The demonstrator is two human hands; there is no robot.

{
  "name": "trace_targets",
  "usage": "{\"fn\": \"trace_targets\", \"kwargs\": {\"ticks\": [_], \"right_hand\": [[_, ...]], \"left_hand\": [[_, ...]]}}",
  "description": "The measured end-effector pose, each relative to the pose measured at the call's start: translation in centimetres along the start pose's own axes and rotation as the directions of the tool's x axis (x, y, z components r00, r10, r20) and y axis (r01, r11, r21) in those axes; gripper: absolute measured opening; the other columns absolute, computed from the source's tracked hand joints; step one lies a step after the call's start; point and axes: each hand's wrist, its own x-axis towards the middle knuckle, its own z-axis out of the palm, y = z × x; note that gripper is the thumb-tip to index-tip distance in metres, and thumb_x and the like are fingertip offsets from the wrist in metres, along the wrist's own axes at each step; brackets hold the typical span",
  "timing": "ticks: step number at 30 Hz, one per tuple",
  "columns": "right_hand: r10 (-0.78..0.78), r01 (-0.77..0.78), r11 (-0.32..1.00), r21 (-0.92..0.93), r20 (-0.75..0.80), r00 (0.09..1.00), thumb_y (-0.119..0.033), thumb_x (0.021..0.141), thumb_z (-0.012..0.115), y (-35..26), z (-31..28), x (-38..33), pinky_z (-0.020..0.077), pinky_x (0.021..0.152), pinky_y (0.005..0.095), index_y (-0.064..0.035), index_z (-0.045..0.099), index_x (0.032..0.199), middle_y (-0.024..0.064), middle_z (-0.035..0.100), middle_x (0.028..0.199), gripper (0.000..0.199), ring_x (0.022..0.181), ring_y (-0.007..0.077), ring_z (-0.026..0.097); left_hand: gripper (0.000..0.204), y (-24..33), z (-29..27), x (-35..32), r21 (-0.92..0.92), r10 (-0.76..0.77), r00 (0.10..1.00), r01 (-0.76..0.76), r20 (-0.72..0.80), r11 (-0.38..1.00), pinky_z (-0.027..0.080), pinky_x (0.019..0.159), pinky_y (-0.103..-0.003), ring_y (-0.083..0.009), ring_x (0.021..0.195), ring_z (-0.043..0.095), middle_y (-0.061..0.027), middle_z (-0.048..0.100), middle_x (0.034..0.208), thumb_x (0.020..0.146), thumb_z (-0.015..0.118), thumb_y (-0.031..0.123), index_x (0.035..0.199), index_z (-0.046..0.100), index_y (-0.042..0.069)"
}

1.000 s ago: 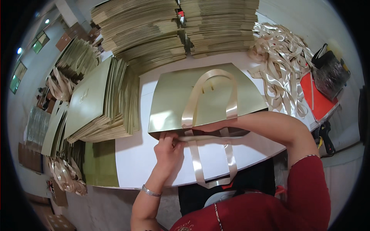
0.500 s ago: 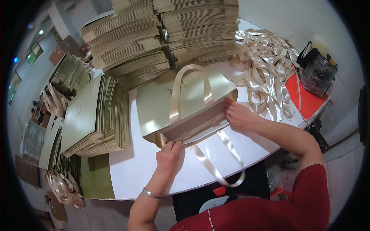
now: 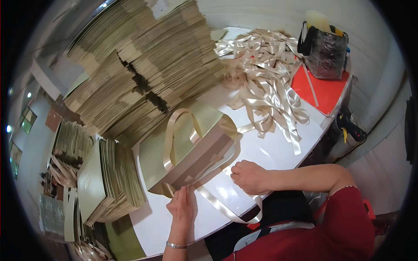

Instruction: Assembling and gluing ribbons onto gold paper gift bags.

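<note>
A small, pale mark (image 3: 86, 182) appeared on the front panel of the leaning stack of flat, pale green-gold paper bags (image 3: 93, 198) at the left; it was too small to read. The open, pale green-gold paper bag (image 3: 183, 145) lay on its side on the white-topped surface (image 3: 270, 152), with its mouth facing the person. The left grip (image 3: 180, 204), a bare hand, was closed in a pinch on the near rim of the bag, at the left corner of the mouth. The right grip (image 3: 252, 177), also bare, had its fingers curled to the right of the mouth, just beside the near cream satin ribbon handle (image 3: 217, 206); whether it held the ribbon could not be told. The far cream satin ribbon handle (image 3: 168, 137) arched over the bag's upper panel. A loose pile of cream satin ribbons (image 3: 265, 87) and a flat red sheet (image 3: 311, 89) lay beyond the right grip.
</note>
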Motion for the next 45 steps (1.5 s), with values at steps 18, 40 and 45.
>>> {"fn": "trace_targets", "kwargs": {"ticks": [18, 40, 45], "right_hand": [[-0.061, 0.160, 0.842, 0.515, -0.204, 0.977, -0.011, 0.081, 0.053, -4.1, 0.5, -1.4, 0.0464, 0.086, 0.0348, -0.0067, 0.062, 0.105, 0.0086, 0.060, 0.102, 0.026, 0.097, 0.0258, 0.056], [0.996, -0.065, -0.079, 0.995, 0.081, 0.029, -0.012, 0.078, 0.063, 10.9, -3.9, -31.1, 0.0441, 0.053, 0.0231, -0.0017, 0.059, 0.091, 0.0058, 0.060, 0.072, 0.017, 0.061, 0.0115, 0.057], [0.957, -0.023, 0.269, 0.963, -0.264, 0.122, -0.009, 0.064, 0.066, 2.9, -5.8, -24.3, 0.0423, 0.091, 0.0312, -0.0002, 0.042, 0.127, 0.0093, 0.059, 0.107, 0.067, 0.096, 0.0181, 0.057]], "left_hand": [[0.021, 4.8, -1.8, 1.0, 0.045, -0.039, 0.986, 0.032, 0.161, 0.998, 0.049, 0.055, -0.034, -0.0255, 0.069, 0.061, -0.0068, 0.062, 0.088, 0.074, 0.068, 0.008, 0.095, 0.064, 0.008], [0.030, 10.2, 4.2, 8.8, 0.031, -0.209, 0.820, 0.228, 0.532, 0.973, 0.050, 0.065, -0.045, -0.0381, 0.077, 0.063, -0.0197, 0.063, 0.085, 0.083, 0.062, 0.026, 0.097, 0.049, 0.003], [0.017, 8.7, 6.8, 5.8, -0.411, -0.250, 0.962, 0.271, 0.105, 0.870, 0.047, 0.064, -0.036, -0.0290, 0.071, 0.061, -0.0141, 0.062, 0.083, 0.080, 0.065, 0.010, 0.095, 0.063, 0.002]]}}
